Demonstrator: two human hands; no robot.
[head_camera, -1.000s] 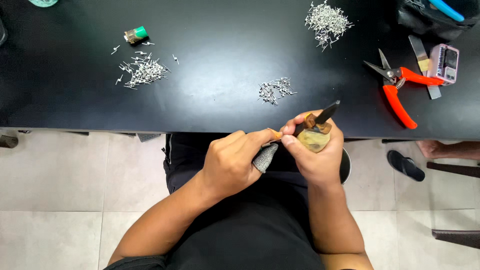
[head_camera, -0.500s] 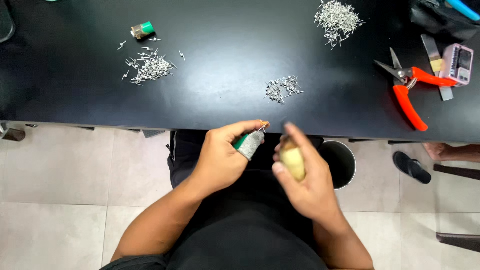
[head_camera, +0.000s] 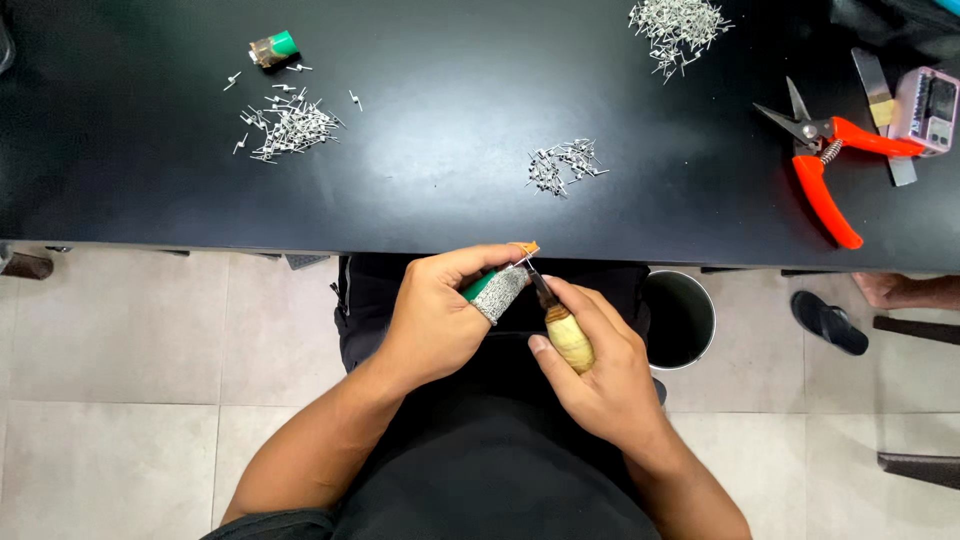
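Note:
Over my lap, just below the black table's (head_camera: 420, 210) front edge, my left hand (head_camera: 440, 310) pinches a small green part (head_camera: 480, 285) with an orange tip. A grey mesh guard (head_camera: 500, 293) covers its thumb. My right hand (head_camera: 600, 365) grips a small knife (head_camera: 562, 325) by its pale wooden handle. The dark blade points up and touches the small part at my left fingertips.
On the table lie three heaps of small metal pins (head_camera: 290, 125) (head_camera: 562, 165) (head_camera: 680, 25), a small green-capped motor (head_camera: 272, 48), orange-handled snips (head_camera: 825, 160), a pink device (head_camera: 925, 108) and a metal strip (head_camera: 885, 115). A black bin (head_camera: 680, 318) stands on the tiled floor, a sandal (head_camera: 828, 320) beside it.
My hands came apart half a second ago and have closed together again. The knife has turned so that its blade meets the part held in my left fingers.

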